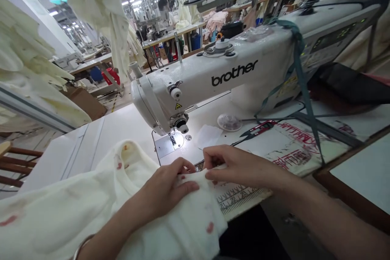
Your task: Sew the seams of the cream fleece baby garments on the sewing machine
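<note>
Cream fabric with small red marks spreads over the left and front of the sewing table and hangs past its edge. My left hand is closed on the fabric's upper edge, thumb on top. Just to the right, my right hand pinches the same edge between thumb and fingers. Both hands are in front of the white sewing machine, apart from its lit presser foot. A printed ruler strip shows on the table's front edge, partly under the fabric.
Right of the presser foot lie a white scrap, a round clear dish and thread snips. A teal strap hangs over the machine. Cream cloth hangs at left. A person sits among machines farther back.
</note>
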A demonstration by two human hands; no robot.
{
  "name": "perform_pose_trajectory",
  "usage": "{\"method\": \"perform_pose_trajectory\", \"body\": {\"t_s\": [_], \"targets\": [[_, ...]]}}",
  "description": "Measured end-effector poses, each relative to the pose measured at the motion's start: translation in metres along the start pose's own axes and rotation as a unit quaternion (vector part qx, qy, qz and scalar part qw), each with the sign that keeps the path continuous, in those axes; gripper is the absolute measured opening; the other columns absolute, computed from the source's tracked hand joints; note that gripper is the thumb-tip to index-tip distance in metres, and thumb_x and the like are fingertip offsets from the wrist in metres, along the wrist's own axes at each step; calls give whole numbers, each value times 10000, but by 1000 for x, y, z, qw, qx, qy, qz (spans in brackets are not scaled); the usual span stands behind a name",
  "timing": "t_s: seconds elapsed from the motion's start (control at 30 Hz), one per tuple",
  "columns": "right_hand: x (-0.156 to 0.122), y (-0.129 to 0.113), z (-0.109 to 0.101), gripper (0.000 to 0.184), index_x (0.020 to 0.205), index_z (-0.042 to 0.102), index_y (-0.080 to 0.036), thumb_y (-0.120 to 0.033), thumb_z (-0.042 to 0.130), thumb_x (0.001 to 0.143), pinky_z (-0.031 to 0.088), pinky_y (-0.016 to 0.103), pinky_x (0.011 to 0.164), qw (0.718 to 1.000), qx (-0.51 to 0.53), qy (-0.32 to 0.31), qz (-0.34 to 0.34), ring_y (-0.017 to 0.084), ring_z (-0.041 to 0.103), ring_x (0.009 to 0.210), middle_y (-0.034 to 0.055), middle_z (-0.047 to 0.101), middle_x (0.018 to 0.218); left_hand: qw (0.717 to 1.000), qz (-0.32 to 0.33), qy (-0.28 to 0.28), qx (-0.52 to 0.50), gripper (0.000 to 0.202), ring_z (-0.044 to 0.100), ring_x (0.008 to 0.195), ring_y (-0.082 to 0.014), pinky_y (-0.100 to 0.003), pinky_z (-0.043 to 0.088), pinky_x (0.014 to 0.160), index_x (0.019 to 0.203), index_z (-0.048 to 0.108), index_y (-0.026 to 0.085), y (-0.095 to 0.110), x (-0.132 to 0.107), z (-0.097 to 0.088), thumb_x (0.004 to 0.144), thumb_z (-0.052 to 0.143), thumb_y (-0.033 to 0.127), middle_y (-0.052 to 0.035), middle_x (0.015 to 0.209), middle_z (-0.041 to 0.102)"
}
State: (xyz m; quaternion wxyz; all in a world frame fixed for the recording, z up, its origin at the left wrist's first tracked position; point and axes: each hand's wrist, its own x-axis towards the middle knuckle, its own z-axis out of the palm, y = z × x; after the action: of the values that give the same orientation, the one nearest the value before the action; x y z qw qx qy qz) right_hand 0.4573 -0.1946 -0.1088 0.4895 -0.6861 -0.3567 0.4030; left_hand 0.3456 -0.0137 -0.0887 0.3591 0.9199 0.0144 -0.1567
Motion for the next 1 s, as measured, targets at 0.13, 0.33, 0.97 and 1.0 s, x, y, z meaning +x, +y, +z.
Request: {"method": "perform_pose_trajectory", "body": {"t_s": [0.13, 0.33, 0.97, 1.0], "targets": [[-1, 0, 2, 105, 683, 460, -184, -131, 536, 733, 388, 227, 567, 999, -18, 28, -14, 145, 559, 635, -36, 555, 646, 1000, -8, 6, -2, 245, 526, 721, -137, -251, 378, 637, 884, 585, 193, 4, -1, 1, 871, 467, 408, -6, 803, 608], [-13, -11, -8, 139, 892, 584, -204, -163, 593, 759, 397, 223, 711, 993, -110, 23, -34, 155, 553, 874, -17, 608, 901, 997, 7, 65, 27, 190, 425, 586, -109, -246, 340, 594, 824, 552, 187, 5, -3, 11, 843, 489, 365, 26, 636, 499], [51, -14, -9, 99, 772, 588, -158, -239, 534, 787, 363, 183, 462, 993, -42, -52, 97, 104, 521, 510, -4, 622, 614, 981, -112, 144, -62, 179, 493, 628, -123, -238, 354, 613, 745, 583, 164, -13, 20, -7, 776, 528, 331, 5, 672, 588], [58, -17, -10, 82, 760, 588, -165, -216, 526, 779, 366, 184, 463, 991, -73, -46, 103, 102, 520, 504, -14, 618, 602, 980, -120, 148, -64, 177, 506, 646, -129, -238, 357, 619, 741, 582, 162, -16, 24, -10, 769, 528, 328, 2, 683, 596]]}}
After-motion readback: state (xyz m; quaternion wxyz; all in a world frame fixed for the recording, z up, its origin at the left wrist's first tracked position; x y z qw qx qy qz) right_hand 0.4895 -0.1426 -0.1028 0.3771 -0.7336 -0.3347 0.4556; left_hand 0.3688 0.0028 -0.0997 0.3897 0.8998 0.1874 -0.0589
